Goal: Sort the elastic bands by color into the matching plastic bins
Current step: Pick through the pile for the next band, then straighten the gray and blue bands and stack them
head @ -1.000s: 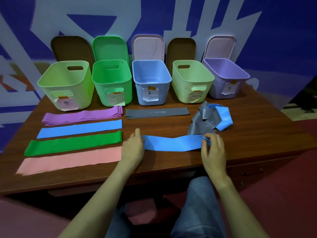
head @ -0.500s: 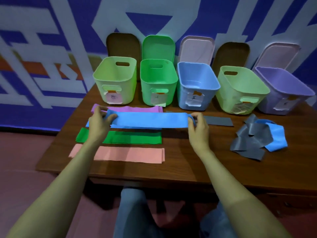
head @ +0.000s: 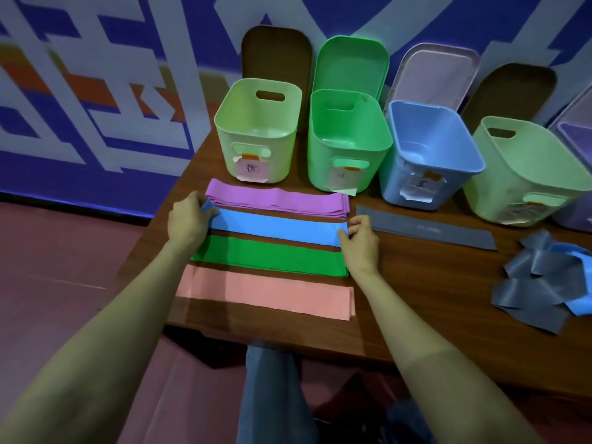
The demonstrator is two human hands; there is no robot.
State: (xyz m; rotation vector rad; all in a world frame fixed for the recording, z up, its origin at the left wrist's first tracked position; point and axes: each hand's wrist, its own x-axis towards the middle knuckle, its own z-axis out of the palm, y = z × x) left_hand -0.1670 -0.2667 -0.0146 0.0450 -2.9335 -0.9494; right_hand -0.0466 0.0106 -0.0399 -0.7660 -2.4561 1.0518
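Note:
A blue band lies flat on the table, on top of the blue stack. My left hand pinches its left end and my right hand pinches its right end. Above it lies the purple stack; below it lie the green stack and the pink stack. A flat grey band lies to the right. A tangled heap of grey bands with a blue band in it sits at the far right. The blue bin stands behind.
A row of open bins stands at the back: light green bin, green bin, another light green bin, purple bin at the frame edge. Lids lean on the wall behind. The wooden table edge runs near my knees.
Both hands carried the stretched blue band from the table's front middle to the left and laid it on the blue stack. My view has swung left and moved closer.

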